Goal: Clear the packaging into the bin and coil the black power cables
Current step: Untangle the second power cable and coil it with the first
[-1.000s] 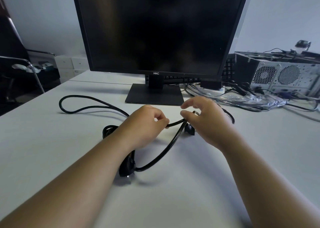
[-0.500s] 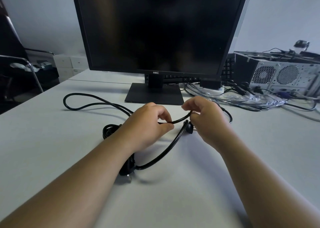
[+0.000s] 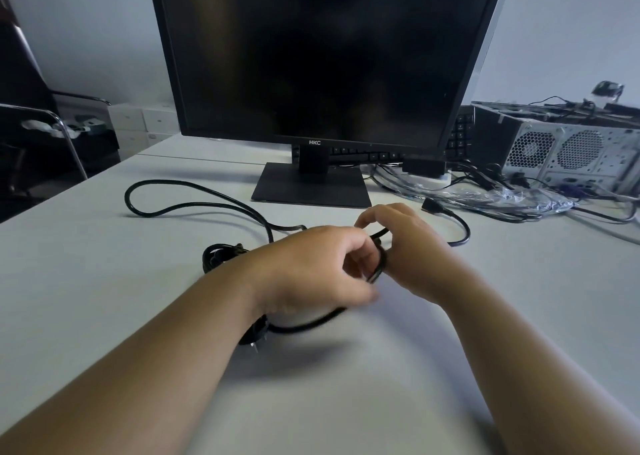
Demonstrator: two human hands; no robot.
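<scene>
Item: black cable (image 3: 194, 207), looped loosely on tabletop (image 3: 519, 298) before monitor (image 3: 325, 56). My left hand (image 3: 311, 267) and right hand (image 3: 405, 246): fingers (image 3: 356, 243) of both curled, grasping the cable mid-length.

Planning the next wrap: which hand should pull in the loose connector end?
Right hand, likely: the connector end lies just beyond it, while the left hand grips the cable loop.

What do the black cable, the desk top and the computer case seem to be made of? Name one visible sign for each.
The cable: likely rubber or soft plastic sheath, matte black; it bends in smooth loops. The desk top: probably laminate, pale grey, smooth with dull sheen. The computer case: looks like bare sheet metal, silvery, with punched fan grilles.
</scene>
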